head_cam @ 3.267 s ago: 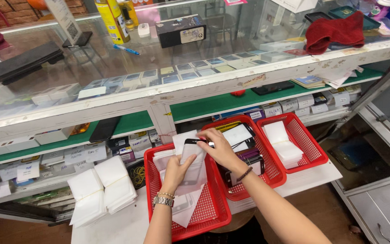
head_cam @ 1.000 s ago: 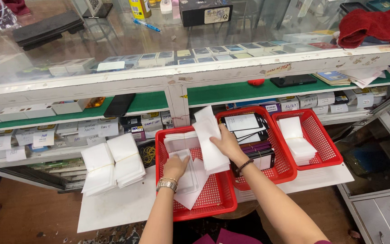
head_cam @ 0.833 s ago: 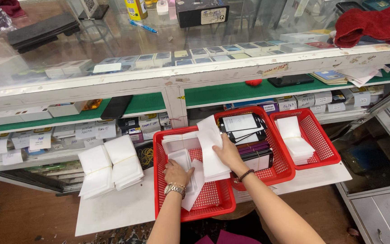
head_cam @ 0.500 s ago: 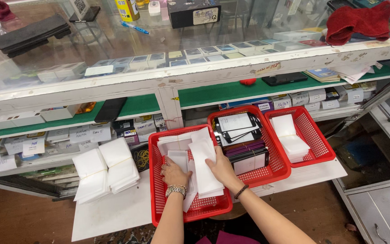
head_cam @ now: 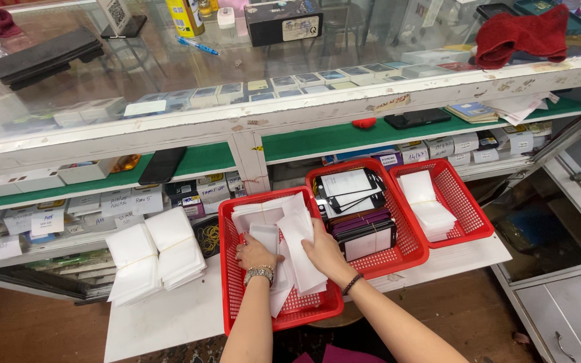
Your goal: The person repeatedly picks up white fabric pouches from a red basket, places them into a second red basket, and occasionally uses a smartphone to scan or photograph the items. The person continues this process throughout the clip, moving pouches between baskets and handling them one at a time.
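Observation:
Both of my hands are inside the left red basket (head_cam: 235,296), which holds several white paper sleeves. My right hand (head_cam: 325,253) grips a long white sleeve (head_cam: 302,243) that lies tilted over the pile. My left hand (head_cam: 255,254), a metal watch on its wrist, rests on the white sleeves (head_cam: 262,216) beside it with fingers curled on them. The middle red basket (head_cam: 411,247) holds flat phone screen panels (head_cam: 352,188), black-edged and stacked.
A third red basket (head_cam: 471,214) at the right holds a stack of white sleeves. Two bundles of white sleeves (head_cam: 156,255) lie on the white board at the left. Behind stands a glass display counter (head_cam: 250,128) with small boxes, green shelves and a red cloth (head_cam: 519,33).
My right hand has lowered the white sleeve from above the baskets down onto the pile in the left basket. My left hand has stayed in that basket.

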The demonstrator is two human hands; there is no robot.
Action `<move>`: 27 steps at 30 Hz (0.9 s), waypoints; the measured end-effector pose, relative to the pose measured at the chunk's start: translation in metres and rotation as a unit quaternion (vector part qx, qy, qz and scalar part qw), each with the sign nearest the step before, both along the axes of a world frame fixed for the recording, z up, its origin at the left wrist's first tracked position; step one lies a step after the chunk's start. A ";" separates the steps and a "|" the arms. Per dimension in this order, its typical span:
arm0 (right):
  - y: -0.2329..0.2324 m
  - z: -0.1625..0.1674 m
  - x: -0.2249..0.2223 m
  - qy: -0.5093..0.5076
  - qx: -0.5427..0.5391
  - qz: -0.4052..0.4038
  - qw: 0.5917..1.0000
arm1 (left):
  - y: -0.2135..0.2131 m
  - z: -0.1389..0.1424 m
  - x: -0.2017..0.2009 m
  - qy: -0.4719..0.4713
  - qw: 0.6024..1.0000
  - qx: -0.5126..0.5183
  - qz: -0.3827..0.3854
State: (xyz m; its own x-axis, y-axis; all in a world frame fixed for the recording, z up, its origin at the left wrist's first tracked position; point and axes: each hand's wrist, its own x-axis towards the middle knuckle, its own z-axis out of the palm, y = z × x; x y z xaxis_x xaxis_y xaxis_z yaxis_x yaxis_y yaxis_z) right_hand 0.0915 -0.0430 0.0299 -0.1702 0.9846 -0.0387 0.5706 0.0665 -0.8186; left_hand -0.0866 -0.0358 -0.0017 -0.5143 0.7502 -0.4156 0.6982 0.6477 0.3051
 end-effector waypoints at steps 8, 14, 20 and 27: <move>0.003 -0.014 -0.010 -0.050 -0.022 0.017 0.998 | -0.004 -0.010 -0.036 -0.117 0.972 0.202 -0.031; 0.003 -0.039 -0.039 0.110 -0.234 -0.052 0.965 | -0.019 0.028 -0.084 -0.409 0.843 0.336 0.095; -0.003 -0.043 -0.040 -0.136 -0.090 0.059 0.985 | -0.020 0.043 -0.075 -0.199 0.923 0.326 0.030; 0.010 -0.020 -0.040 0.021 0.005 0.006 1.000 | -0.001 0.007 -0.056 -0.287 0.872 0.396 -0.015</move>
